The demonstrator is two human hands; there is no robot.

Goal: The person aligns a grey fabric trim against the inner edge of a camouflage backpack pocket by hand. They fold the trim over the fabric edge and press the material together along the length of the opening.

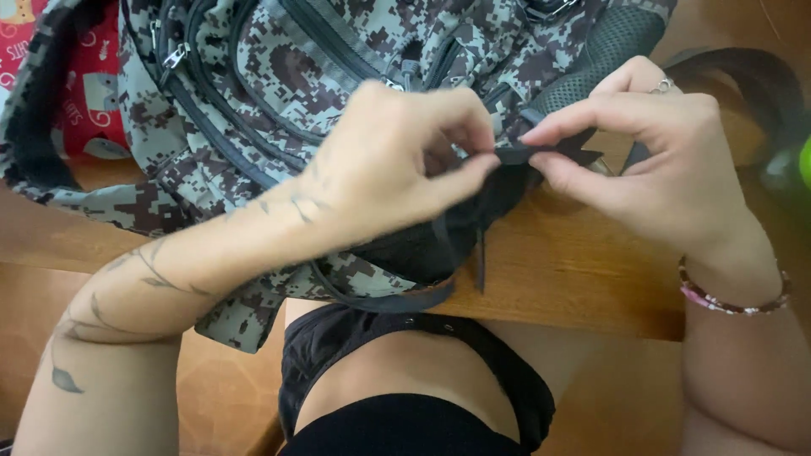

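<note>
Pinching from both sides, the 2 hands meet over a short black strap piece (pixel 517 154) at the lower edge of a camouflage backpack (pixel 279 76) that lies on a wooden table (pixel 583 270). The left hand (pixel 397 160) has its thumb and forefinger pressed together on the strap's left end, the other fingers curled loosely behind. The right hand (pixel 667 160), with a ring on 1 finger and a beaded bracelet (pixel 733 301) at the wrist, clamps the strap's right end between thumb and forefinger, just beside a dark jagged tab (pixel 583 150) that sticks out past the fingertips.

As a judgement, the grip looks fragile: the strap is narrow and held only at the fingertips, so a small tug in opposite directions could let it slip from 1 pinch. A thin black cord (pixel 480 253) hangs below the strap and over the table edge, and it could snag or tangle with the fingers. The bag hangs partly off the table toward the lap, so its weight might drag the strap down.

The strap lies directly between the 2 pinches, touching both thumbs, close against the bag's black mesh (pixel 608 51) pocket.
</note>
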